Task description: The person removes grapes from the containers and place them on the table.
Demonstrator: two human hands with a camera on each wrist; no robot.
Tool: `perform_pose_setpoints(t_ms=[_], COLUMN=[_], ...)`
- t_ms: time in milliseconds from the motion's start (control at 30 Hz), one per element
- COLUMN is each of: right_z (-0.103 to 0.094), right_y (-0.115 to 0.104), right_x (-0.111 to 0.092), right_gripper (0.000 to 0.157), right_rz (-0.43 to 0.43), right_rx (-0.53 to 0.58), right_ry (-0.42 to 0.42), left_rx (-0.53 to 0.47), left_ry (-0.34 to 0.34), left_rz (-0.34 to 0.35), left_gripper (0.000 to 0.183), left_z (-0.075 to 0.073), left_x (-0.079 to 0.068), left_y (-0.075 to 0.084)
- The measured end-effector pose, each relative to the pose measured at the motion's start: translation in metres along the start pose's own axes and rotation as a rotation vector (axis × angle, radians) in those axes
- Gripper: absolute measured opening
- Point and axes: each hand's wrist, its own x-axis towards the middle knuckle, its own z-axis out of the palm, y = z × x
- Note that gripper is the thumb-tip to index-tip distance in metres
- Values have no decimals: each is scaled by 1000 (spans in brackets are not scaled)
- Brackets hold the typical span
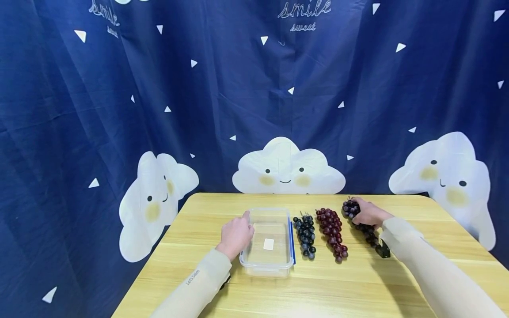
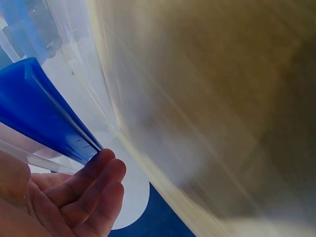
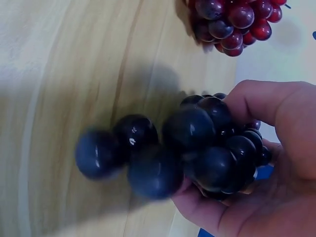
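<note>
A clear plastic food container (image 1: 268,269) stands on the table. My left hand (image 1: 236,235) grips its left side; in the left wrist view, fingers (image 2: 101,190) curl against the container's blue side latch (image 2: 47,111), which is flipped outward. My right hand (image 1: 370,213) holds a bunch of dark purple grapes (image 1: 350,207) at the right, thumb and fingers wrapped round its upper part. The lower grapes (image 3: 155,170) of this bunch hang past the fingers in the right wrist view. Between the hands lie a bunch of black grapes (image 1: 306,236) and a bunch of red grapes (image 1: 331,232).
The black grapes lie right beside the container's blue right latch (image 1: 292,243), with the red grapes just beyond. A light wooden table (image 1: 318,296) carries everything. Behind its far edge hangs a dark blue curtain (image 1: 254,101) with cloud faces.
</note>
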Motion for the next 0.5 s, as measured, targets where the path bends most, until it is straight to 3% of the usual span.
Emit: perform_pose_setpoints(t_ms=[500], right_z=[2], right_y=[6], right_x=[-20], right_gripper=[87], right_rz=[-99], right_rx=[-34], right_ry=[-1], left_rx=[-12], left_ry=[-9], left_rz=[-1], left_gripper=[54], left_z=[2], left_x=[1], left_y=[-1])
